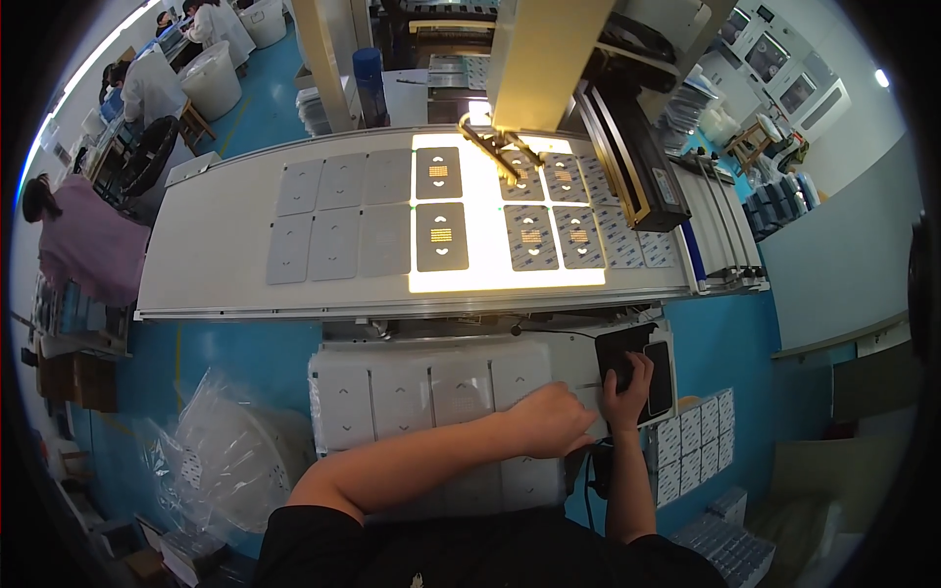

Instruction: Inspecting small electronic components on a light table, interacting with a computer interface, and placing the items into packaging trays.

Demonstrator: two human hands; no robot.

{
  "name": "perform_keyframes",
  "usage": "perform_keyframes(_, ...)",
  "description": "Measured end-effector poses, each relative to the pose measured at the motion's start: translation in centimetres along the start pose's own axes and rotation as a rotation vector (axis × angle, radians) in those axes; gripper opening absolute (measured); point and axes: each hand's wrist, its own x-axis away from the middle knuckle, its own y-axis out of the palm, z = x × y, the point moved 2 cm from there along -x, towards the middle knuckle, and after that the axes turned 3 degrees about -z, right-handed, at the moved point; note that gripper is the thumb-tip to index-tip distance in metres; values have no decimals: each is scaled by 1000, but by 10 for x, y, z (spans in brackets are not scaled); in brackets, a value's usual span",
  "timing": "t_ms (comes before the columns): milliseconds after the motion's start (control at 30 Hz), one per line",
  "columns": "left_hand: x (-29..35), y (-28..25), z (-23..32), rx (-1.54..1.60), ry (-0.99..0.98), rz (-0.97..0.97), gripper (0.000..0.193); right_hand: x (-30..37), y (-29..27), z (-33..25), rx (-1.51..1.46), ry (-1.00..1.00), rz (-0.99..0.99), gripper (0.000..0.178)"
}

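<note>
My right hand [629, 392] lies with curled fingers over a dark computer mouse [619, 370] on a black mouse pad [618, 345]; the mouse is mostly hidden. Beside it is a black smartphone [659, 380]. My left hand [551, 421] is closed, its forearm crossing in front of me above a tray of grey panels [400, 397] under clear film. Whatever its fingers hold, if anything, is out of sight. Just below that hand sits a black device with a cord [600, 468]. Ahead, a white worktable [216, 235] carries rows of grey panels [335, 245], with a brightly lit patch in the middle.
Over the table stands a machine with a beige column [539, 69] and a black rail [632, 162]. Patterned sheets [694, 446] are at lower right. A plastic-lined white bin [245, 461] is at lower left. Other people [88, 235] work at the far left.
</note>
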Motion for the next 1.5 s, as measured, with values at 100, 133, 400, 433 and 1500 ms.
perform_keyframes(100, 0, 1, 0, 7, 5, 11, 42, 0, 0, 1, 6, 4, 2, 48)
perform_keyframes(133, 0, 1, 0, 7, 10, 25, 39, 0, -1, 1, 4, 2, 1, 48)
perform_keyframes(400, 0, 3, -2, 31, 29, 57, 36, 0, -2, 1, 8, 5, 8, 47)
perform_keyframes(433, 0, 4, -2, 39, 23, 50, 36, 0, -2, 1, 11, 9, 4, 47)
perform_keyframes(1500, 1, 0, 0, 18, 15, 31, 41, 4, -2, 3, -24, 45, -77, 51)
